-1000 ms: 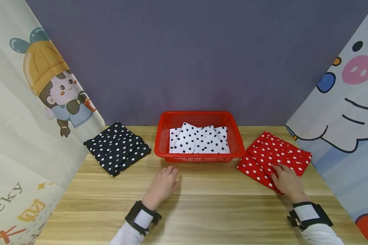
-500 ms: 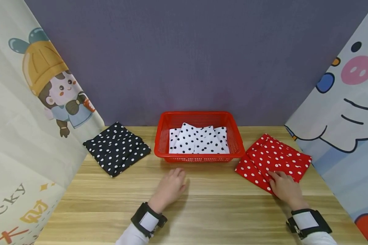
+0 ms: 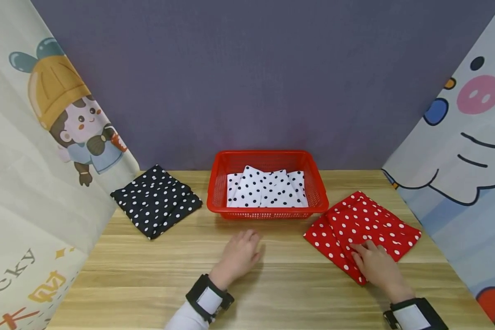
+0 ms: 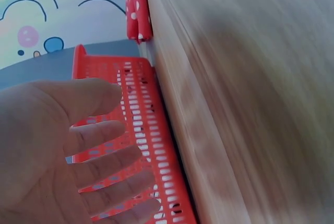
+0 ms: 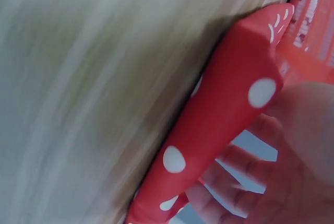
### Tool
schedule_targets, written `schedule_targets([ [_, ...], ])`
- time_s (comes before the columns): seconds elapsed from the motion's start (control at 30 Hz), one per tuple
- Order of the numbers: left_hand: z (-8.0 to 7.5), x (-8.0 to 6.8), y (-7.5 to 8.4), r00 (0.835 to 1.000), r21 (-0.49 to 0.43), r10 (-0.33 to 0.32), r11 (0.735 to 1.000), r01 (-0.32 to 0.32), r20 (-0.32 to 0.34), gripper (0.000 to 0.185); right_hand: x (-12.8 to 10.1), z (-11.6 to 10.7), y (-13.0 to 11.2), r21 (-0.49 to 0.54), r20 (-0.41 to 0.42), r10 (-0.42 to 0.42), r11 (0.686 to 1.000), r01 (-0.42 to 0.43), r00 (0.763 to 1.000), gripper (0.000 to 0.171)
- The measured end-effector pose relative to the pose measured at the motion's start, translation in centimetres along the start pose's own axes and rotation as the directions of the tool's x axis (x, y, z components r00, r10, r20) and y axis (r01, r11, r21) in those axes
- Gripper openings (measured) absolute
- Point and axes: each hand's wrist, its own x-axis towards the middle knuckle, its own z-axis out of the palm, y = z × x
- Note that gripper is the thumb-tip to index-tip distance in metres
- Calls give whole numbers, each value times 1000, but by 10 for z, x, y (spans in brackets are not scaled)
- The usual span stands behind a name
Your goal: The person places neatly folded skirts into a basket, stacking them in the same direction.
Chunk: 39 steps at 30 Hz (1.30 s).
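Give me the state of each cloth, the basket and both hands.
Basket: upright, open-topped
White cloth: folded, in the basket
Black cloth: folded, lying flat
Red cloth: folded, outside the basket
Left hand: empty, fingers relaxed
Right hand: touching the red cloth

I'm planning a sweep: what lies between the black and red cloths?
Between the black cloth and red cloth stands the basket, holding the white cloth; the left hand is there too, nearer the person. The head view shows this.
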Motion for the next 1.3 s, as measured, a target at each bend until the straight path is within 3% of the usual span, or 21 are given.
schedule_targets([
  [0.4, 3, 9, 22, 998, -11, 49, 999, -48, 28, 41, -7, -1, -25, 49, -22, -58, 997, 59, 998, 30],
  [0.7, 12, 16, 47, 990, 16, 138, 990, -139, 40, 40, -11, -2, -41, 63, -27, -124, 990, 125, 992, 34],
  [1.0, 16, 19, 71, 965, 17, 228, 973, -232, 128, 41, -11, -2, -59, 191, 59, -141, 973, 127, 988, 31],
  [1.3, 21, 17, 84, 948, -18, 236, 971, -238, 212, 43, -14, 1, -80, 156, 59, -210, 968, 199, 976, 38],
])
